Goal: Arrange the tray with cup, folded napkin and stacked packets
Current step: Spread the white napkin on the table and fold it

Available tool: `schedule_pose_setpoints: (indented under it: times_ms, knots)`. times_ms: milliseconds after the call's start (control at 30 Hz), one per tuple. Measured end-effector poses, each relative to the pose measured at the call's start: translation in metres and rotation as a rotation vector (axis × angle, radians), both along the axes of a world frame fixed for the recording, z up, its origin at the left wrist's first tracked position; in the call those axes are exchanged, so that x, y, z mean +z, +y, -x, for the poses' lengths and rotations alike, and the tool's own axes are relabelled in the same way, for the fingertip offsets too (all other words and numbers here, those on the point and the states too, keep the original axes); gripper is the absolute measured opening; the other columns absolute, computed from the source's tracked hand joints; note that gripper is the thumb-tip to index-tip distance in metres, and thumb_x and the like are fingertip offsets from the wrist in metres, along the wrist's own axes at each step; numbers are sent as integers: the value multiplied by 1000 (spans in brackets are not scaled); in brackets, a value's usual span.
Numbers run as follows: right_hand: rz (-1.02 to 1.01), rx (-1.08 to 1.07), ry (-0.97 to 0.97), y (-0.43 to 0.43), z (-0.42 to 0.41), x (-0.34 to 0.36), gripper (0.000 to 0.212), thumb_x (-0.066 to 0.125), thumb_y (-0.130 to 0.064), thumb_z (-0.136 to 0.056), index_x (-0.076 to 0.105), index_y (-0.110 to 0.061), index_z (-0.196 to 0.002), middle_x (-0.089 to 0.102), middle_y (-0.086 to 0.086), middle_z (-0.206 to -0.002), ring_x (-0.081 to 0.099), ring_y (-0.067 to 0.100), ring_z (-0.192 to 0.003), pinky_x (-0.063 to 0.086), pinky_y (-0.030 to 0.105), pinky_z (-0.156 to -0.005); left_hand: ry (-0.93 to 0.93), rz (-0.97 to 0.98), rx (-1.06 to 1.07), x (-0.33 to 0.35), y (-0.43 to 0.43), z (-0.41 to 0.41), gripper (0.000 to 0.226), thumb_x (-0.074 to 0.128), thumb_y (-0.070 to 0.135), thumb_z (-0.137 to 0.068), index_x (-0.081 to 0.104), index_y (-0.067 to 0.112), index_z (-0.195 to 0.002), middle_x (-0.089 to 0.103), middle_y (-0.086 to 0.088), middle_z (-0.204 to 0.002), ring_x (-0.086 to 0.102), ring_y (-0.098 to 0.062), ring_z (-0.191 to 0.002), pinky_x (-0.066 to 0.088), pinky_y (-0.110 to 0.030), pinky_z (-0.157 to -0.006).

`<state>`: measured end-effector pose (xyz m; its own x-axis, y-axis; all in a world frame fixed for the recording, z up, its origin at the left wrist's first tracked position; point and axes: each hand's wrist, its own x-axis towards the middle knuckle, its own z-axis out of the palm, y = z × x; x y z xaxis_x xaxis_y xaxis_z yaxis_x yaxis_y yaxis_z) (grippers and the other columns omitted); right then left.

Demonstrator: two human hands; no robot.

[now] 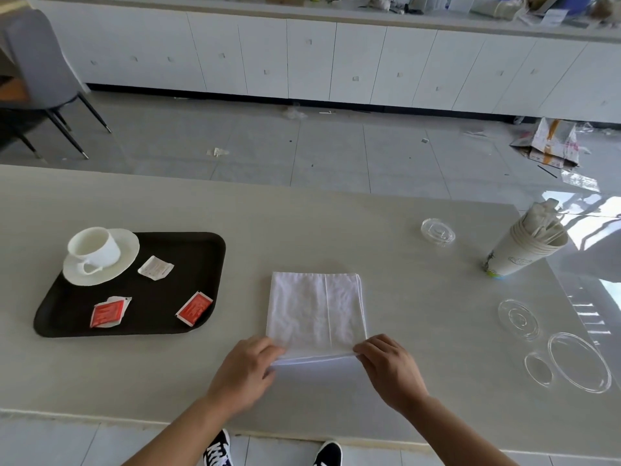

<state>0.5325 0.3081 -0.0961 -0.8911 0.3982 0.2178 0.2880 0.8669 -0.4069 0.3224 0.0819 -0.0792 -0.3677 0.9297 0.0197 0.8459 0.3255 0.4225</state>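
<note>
Fingers (268, 348) of the left hand (243, 373) pinch the near left corner of the white napkin (316, 311); fingers (364, 348) of the right hand (391, 369) pinch the near right corner. Both grips closed on cloth, near edge lifted slightly off the surface (302, 223).

Napkin: folded to a rough rectangle, lying flat beyond the hands, centre of the surface, a vertical crease right of its middle. Well apart from the tray, to its right.

Tray (188, 243): dark, rounded corners, on the left part of the surface. White cup (92, 245) upright on a white saucer (126, 250) in the tray's far left corner; saucer rim overhangs the tray edge. Handle points toward the near side.

Packets, three, loose on the tray, none stacked: white packet (155, 268) just right of the saucer; red packet (108, 312) near the front left, a pale one seems to lie under it; second red packet (194, 308) near the front right.

Right side of the surface: stack of paper cups (524, 250), leaning, with paper-wrapped sticks in the top one. Clear lid (437, 232) to its left. Further clear lids (519, 319) (579, 361) near the right edge.

Two dark shoes (218, 450) visible below the near edge, on the tiled floor.
</note>
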Motion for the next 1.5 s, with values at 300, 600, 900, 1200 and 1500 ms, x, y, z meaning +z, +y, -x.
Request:
schedule_pose_setpoints:
  times_ms: [300,600,900,1200,1500]
  knots:
    - [194,-113,-24,1,5,19,12,74,-15,-83,67,-25,-81,65,-16,-77,61,6,-75,52,27,-61,-203,-71,187,9,5,4,12,70,9,-78,72,20,-82,71,8,-83,62,-3,-82,53,-25,-73]
    - [465,-250,-40,19,31,29,14,68,-22,-89,62,-33,-81,64,-17,-74,58,7,-70,49,25,-62,-512,-90,351,18,24,20,22,67,26,-85,60,37,-102,62,3,-69,51,-10,-53,44,-25,-57]
    - [523,-326,0,40,89,35,8,68,-28,-88,64,-34,-92,64,-8,-73,58,7,-70,43,16,-59,-553,-113,630,9,32,41,43,73,12,-78,62,30,-115,69,4,-78,64,-5,-71,49,-18,-65]
    - [312,-339,-123,51,120,14,9,73,-25,-86,71,-20,-93,62,-4,-91,59,21,-90,40,26,-65,-445,-114,861,0,55,43,14,71,17,-81,68,26,-91,66,14,-73,61,-3,-71,44,-21,-60]
    - [350,-366,-158,58,118,-1,15,73,-27,-86,71,-20,-99,59,-4,-97,60,24,-94,45,29,-68,-402,-101,865,-11,57,47,17,70,20,-81,69,25,-97,66,15,-76,62,-5,-74,47,-25,-62]
